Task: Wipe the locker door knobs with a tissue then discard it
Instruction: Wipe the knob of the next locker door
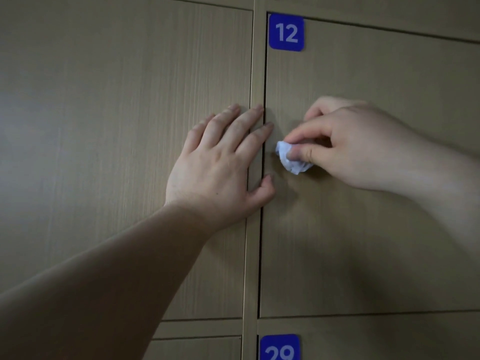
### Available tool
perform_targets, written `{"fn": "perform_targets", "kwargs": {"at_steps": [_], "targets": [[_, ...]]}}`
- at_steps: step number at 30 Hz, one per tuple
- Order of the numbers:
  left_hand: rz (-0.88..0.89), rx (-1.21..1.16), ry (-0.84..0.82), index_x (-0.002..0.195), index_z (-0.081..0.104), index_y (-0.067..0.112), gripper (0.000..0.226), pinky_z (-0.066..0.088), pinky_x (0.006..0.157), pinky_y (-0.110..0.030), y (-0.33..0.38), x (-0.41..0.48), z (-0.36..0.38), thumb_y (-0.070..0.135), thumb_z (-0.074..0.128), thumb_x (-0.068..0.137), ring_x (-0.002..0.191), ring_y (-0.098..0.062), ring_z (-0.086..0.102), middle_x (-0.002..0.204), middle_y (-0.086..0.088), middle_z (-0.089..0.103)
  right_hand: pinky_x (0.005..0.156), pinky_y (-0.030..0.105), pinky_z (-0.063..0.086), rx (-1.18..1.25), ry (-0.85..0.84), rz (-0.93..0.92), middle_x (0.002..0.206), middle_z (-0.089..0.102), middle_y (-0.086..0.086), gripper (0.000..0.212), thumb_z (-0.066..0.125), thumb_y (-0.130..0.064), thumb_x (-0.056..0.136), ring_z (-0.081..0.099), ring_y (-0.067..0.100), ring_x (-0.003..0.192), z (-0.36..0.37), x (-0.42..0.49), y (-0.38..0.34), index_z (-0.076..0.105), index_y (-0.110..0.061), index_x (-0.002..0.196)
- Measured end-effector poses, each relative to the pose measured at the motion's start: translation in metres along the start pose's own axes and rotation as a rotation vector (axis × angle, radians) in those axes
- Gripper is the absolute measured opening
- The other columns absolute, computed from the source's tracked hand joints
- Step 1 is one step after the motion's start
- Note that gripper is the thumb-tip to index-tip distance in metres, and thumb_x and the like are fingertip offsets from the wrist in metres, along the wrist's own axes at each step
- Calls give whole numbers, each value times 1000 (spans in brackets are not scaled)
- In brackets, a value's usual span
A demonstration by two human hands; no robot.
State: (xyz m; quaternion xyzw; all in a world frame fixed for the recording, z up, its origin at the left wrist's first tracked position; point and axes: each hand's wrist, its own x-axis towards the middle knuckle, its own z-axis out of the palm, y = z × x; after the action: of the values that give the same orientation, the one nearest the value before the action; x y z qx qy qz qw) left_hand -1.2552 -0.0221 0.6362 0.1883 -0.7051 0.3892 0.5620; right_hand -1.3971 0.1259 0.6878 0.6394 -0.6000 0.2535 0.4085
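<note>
Tan wood-grain locker doors. My left hand lies flat on them; my right hand pinches a crumpled white tissue.

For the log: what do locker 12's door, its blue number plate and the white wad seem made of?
The locker door: likely wood-grain laminate or veneer, matte beige, fine vertical grain lines. The number plate: probably plastic, smooth blue, rounded corners, white digits. The wad: tissue paper, white, crumpled into soft folds, pinched by the right hand.
</note>
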Motion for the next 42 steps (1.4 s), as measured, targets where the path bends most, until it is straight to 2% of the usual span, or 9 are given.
{"fn": "perform_targets", "kwargs": {"at_steps": [4,6,12,19,22,25,31,35,42], "targets": [[-2,-3,2,147,46,25,71,22,118,-43,0,0,0,59,44,84,147,-23,29,160,2,34,63,21,42,32,-77,11,75,67,-16,11,65,-43,87,60,0,73,-3,2,0,70,-42,97],[0,-4,1,147,47,25,71,23,118,-43,1,0,0,59,44,85,147,-23,29,160,2,34,55,13,39,96,-109,44,73,66,-27,5,68,-42,85,59,-9,67,-2,3,0,66,-39,89],[-3,-2,16,146,48,24,70,24,117,-44,1,0,1,59,45,85,146,-24,31,158,2,37,64,37,50,272,-132,112,70,71,-12,15,63,-40,89,58,5,57,15,0,2,53,-29,89],[0,13,-2,147,46,24,71,21,118,-43,2,0,0,59,43,86,147,-24,29,160,2,34,56,31,40,586,23,290,60,68,-5,23,48,-41,100,50,6,42,43,-9,0,43,-29,80],[2,12,14,147,47,23,71,23,117,-44,1,0,1,58,45,85,146,-25,31,159,1,36,57,29,46,464,78,262,67,70,-7,20,53,-41,98,61,-1,53,39,-13,-3,50,-27,83],[1,8,17,146,48,23,70,24,117,-44,1,0,2,58,45,86,146,-25,32,158,1,37,74,31,54,268,72,161,78,71,-11,11,61,-41,91,66,4,72,24,-12,-6,61,-29,91],[-4,12,18,147,48,25,70,24,117,-44,1,0,2,59,46,86,147,-23,31,159,2,36,70,33,50,98,-93,69,73,68,-9,11,63,-44,87,61,8,69,12,3,-6,58,-33,87],[2,11,28,146,49,23,70,24,117,-44,1,0,2,59,45,86,146,-24,31,158,1,37,58,30,46,491,-152,170,63,66,-10,14,60,-39,93,60,6,53,21,6,2,66,-30,84],[1,14,8,147,48,23,71,23,117,-44,1,1,1,60,43,86,147,-23,30,159,2,35,41,21,41,942,79,416,56,63,0,29,49,-32,102,56,10,43,48,-3,-9,67,-18,85]]}}
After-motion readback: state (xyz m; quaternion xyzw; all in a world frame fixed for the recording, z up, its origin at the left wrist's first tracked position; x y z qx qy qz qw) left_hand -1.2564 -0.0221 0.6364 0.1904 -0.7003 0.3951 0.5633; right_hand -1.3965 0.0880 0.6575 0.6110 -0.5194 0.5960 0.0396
